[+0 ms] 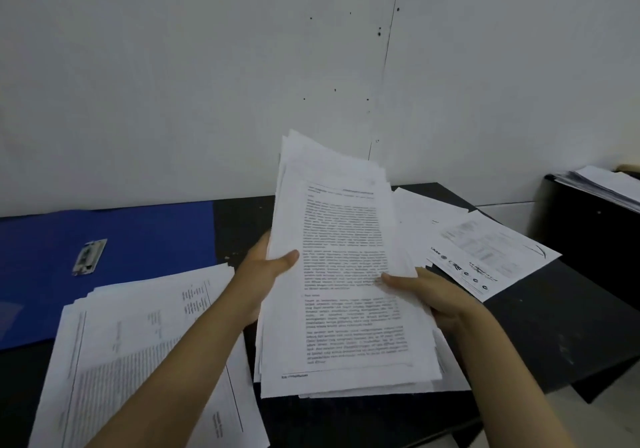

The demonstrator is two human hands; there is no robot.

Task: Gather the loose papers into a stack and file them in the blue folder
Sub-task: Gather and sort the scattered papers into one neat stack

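Currently left hand (268,267) and right hand (426,291) each pinch a side of the uneven paper stack (343,274) above the tabletop's (540,336) middle, blue folder (138,236) at far-left edge; loose sheets could slip out.

dim, flat indoor light, soft shadows, slightly blurred text, wide-angle bending at the edges

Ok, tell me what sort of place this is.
Probably an office or filing room: printed papers spread over a dark desk, an open blue folder with a metal clip, and another paper pile on a side cabinet.
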